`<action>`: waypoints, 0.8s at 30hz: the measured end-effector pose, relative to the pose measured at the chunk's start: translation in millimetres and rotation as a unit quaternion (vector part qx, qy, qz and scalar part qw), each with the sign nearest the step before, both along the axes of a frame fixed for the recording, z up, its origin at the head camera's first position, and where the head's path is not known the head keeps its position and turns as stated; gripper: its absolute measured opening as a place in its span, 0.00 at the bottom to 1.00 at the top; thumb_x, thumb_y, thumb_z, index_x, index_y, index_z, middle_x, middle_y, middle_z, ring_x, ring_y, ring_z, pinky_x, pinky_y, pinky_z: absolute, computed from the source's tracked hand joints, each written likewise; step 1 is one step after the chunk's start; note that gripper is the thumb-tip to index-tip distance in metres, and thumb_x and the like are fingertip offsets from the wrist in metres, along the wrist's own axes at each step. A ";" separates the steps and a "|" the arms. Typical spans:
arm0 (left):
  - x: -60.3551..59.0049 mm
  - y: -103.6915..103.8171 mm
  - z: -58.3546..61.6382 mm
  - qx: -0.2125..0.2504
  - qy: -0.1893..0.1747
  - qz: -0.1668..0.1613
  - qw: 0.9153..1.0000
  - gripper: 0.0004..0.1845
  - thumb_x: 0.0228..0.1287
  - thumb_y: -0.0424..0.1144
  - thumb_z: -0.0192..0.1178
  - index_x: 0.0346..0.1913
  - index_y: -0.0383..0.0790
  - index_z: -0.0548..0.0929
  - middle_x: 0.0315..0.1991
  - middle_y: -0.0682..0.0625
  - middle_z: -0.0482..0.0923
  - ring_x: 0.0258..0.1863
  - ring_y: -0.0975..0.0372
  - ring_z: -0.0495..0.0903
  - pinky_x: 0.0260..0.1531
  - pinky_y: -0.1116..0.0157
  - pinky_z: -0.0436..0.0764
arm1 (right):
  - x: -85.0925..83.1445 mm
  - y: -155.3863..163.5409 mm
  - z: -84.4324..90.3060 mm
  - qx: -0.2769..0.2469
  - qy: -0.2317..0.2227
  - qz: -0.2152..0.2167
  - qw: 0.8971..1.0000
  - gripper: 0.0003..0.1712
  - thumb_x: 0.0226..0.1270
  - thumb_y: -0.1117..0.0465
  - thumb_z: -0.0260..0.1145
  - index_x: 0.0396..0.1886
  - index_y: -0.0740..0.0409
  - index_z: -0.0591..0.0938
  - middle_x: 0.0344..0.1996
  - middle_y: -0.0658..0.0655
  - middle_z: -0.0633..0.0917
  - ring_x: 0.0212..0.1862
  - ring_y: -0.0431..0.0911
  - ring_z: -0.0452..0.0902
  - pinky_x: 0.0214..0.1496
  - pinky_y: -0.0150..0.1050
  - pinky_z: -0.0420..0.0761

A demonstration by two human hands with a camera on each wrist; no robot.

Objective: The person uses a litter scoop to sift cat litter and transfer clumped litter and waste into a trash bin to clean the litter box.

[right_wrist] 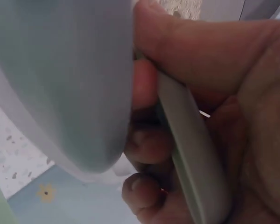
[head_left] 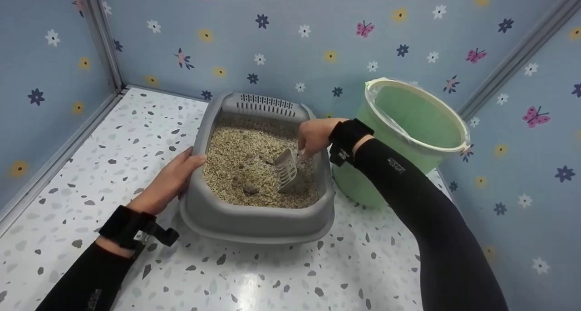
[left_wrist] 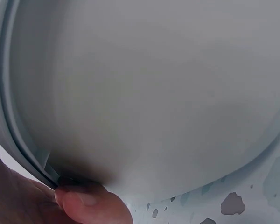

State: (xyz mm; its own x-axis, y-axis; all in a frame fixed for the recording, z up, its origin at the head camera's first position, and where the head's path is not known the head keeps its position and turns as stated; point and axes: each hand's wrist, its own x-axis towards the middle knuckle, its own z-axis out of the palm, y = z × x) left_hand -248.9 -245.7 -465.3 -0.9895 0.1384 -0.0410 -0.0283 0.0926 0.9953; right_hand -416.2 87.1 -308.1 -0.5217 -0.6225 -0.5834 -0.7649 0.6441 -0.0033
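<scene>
Litter scoop (head_left: 287, 165): slotted pale plastic, judged light and stiff; best held by its slim handle, where the right hand (head_left: 314, 136) curls round it, blade down in the granules.
Litter tray (head_left: 254, 220): grey plastic on the speckled surface (head_left: 136, 134), likely heavy with loose fill; the left hand (head_left: 170, 181) clasps its rolled left rim.
Green bin (head_left: 415, 134): lined, just right of the tray.

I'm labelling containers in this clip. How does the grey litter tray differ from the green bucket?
The grey plastic litter tray is low, wide and rectangular; the pale green round bucket is taller.
The tray holds beige granular litter; the bucket is lined with a clear bag, and no contents show.
The left hand holds the tray's rim; nothing touches the bucket.
Both stand on the speckled floor.
</scene>
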 end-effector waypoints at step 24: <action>0.4 -0.1 2.5 -0.016 0.002 0.007 1.000 0.50 0.84 0.65 0.53 0.92 0.42 0.44 0.90 0.35 0.46 0.86 0.42 0.55 0.85 0.42 0.53 | 24.6 -27.8 3.1 0.126 -0.075 0.010 0.989 0.22 0.80 0.61 0.67 0.21 0.51 0.74 0.20 0.48 0.65 0.24 0.42 0.53 0.33 0.41 0.60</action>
State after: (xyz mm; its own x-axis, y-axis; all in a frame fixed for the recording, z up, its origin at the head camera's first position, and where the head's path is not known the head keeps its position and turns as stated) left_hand -248.5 -245.8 -462.8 -0.9916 0.1228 -0.0405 -0.0252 0.1238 0.9920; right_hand -391.6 59.3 -305.0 -0.4061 -0.4572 -0.7912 -0.7806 0.6237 0.0402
